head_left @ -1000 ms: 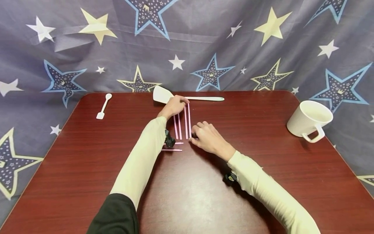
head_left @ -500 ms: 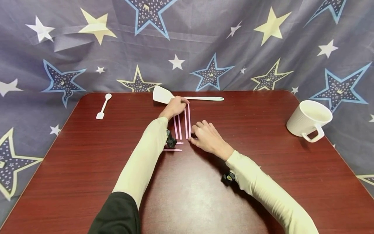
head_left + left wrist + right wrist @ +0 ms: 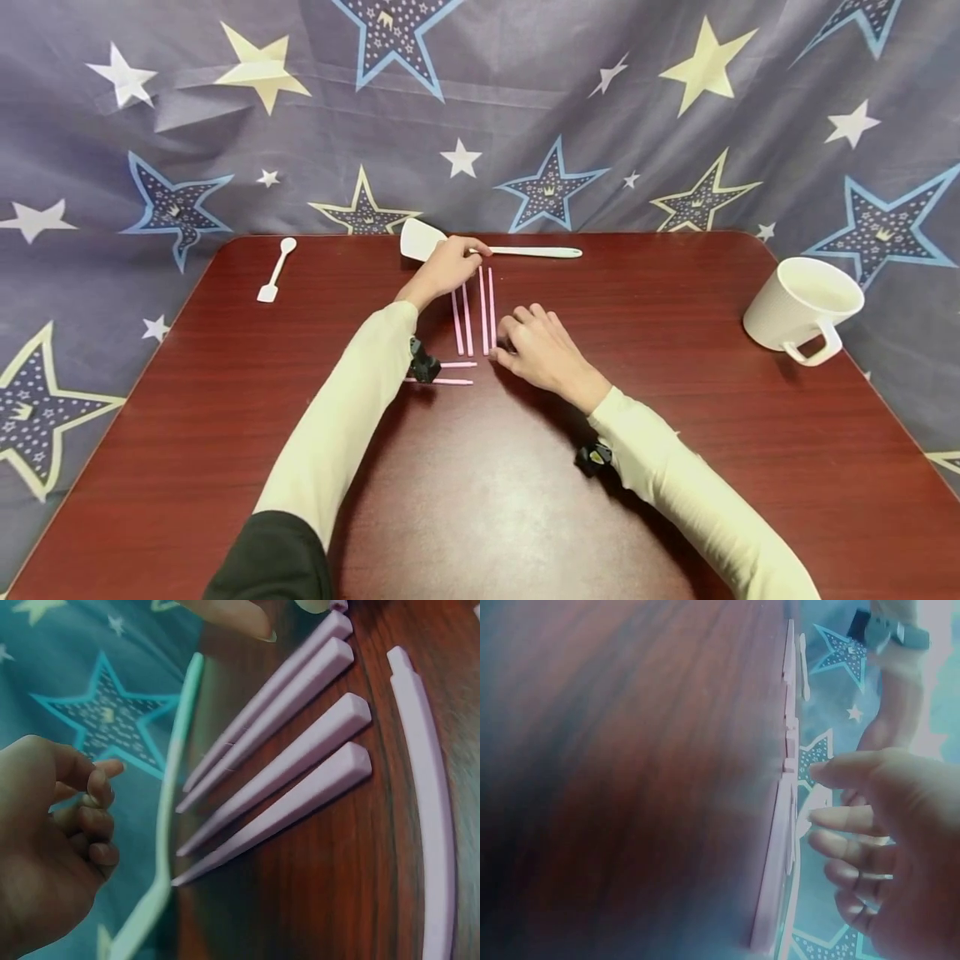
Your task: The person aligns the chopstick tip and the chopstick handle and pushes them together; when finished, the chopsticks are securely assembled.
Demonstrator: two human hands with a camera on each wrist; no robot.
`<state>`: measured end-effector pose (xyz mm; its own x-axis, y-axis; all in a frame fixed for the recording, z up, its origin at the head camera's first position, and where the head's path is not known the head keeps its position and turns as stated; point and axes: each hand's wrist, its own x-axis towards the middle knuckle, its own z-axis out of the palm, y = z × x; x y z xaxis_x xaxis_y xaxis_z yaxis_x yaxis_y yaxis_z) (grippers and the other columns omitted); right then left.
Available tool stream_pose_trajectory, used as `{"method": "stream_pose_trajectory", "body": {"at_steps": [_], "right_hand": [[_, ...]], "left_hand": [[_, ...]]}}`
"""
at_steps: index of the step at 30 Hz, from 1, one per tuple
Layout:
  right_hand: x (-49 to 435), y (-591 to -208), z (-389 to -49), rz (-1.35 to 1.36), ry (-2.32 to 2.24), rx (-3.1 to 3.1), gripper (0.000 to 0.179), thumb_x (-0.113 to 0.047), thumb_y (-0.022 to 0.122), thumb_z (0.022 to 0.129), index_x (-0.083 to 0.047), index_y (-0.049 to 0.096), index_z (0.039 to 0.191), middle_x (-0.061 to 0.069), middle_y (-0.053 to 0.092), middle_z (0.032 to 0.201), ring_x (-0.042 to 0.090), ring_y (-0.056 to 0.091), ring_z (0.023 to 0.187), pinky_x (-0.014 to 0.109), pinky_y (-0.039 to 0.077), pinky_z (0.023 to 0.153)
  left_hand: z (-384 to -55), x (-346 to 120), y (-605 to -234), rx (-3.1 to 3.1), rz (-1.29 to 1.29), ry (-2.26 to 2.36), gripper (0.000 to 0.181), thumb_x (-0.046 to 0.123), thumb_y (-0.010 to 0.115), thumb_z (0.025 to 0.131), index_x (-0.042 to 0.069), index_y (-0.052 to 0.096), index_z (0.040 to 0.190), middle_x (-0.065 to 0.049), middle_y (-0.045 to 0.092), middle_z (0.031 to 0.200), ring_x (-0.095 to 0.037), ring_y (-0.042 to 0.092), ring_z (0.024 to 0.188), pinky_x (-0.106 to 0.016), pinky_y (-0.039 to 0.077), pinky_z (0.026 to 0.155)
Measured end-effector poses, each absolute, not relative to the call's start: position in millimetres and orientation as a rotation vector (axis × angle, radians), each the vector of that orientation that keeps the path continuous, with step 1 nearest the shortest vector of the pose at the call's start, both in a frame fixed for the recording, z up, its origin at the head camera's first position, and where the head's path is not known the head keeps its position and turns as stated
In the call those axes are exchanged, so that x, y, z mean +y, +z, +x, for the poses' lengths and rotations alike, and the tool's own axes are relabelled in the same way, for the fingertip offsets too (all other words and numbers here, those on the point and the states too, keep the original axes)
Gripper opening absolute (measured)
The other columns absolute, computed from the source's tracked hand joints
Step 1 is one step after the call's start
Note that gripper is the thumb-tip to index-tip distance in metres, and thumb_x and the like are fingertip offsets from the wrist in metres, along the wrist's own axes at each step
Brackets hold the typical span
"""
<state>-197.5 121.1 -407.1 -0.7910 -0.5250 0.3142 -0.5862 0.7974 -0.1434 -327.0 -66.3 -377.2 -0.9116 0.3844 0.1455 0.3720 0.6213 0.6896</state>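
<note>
We see left hand point(image 3: 450, 263) and right hand point(image 3: 546, 350), fingers loose, unclamped, near 4 pink chopsticks point(image 3: 307, 796) on tabletop point(image 3: 465, 483)

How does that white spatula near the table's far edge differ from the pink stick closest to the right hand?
Shape: the spatula has a broad blade at one end, while the pink stick is slim all along.
Pose: the spatula lies crosswise in front of the person, while the pink stick points away from them.
Colour: the spatula looks white from the head camera, the pink stick pink.
Both lie on the table.
</note>
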Motion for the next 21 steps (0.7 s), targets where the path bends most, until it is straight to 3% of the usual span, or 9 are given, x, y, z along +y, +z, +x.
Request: {"method": "stream_pose_trajectory", "body": {"at_steps": [4,11,16,21], "right_hand": [[130,-405,-193,0.838,0.411,-2.729,0.024,-0.028,0.078,0.091,-0.006,0.071,0.099,0.007,0.064,0.098,0.032,0.055,0.095,0.045,0.046,0.079],[148,-403,-184,0.793,0.519,-2.694,0.023,-0.025,0.079,0.091,-0.004,0.072,0.098,0.008,0.064,0.092,0.032,0.055,0.089,0.045,0.045,0.075],[162,-405,-177,0.784,0.561,-2.675,0.023,-0.023,0.08,0.089,-0.003,0.072,0.099,0.009,0.065,0.092,0.031,0.055,0.086,0.045,0.045,0.073],[173,-406,-171,0.793,0.605,-2.683,0.022,-0.021,0.079,0.089,-0.003,0.071,0.099,0.008,0.064,0.091,0.029,0.054,0.086,0.045,0.044,0.074]], "left_hand": [[-309,-76,-364,2.807,0.717,1.239,0.034,0.004,0.051,0.097,0.004,0.073,0.122,-0.008,0.057,0.074,-0.013,0.047,0.063,-0.028,0.037,0.062],[-271,-97,-355,2.744,0.874,1.366,0.027,0.004,0.055,0.1,0.003,0.075,0.118,-0.012,0.069,0.101,-0.018,0.051,0.079,-0.032,0.04,0.075],[-243,-111,-354,2.712,0.896,1.405,0.024,0.009,0.059,0.102,0.006,0.075,0.12,-0.013,0.062,0.08,-0.019,0.052,0.072,-0.031,0.04,0.067],[-219,-125,-358,2.707,0.866,1.417,0.022,0.012,0.062,0.103,0.009,0.075,0.12,-0.009,0.06,0.074,-0.024,0.054,0.069,-0.03,0.038,0.061]]}}
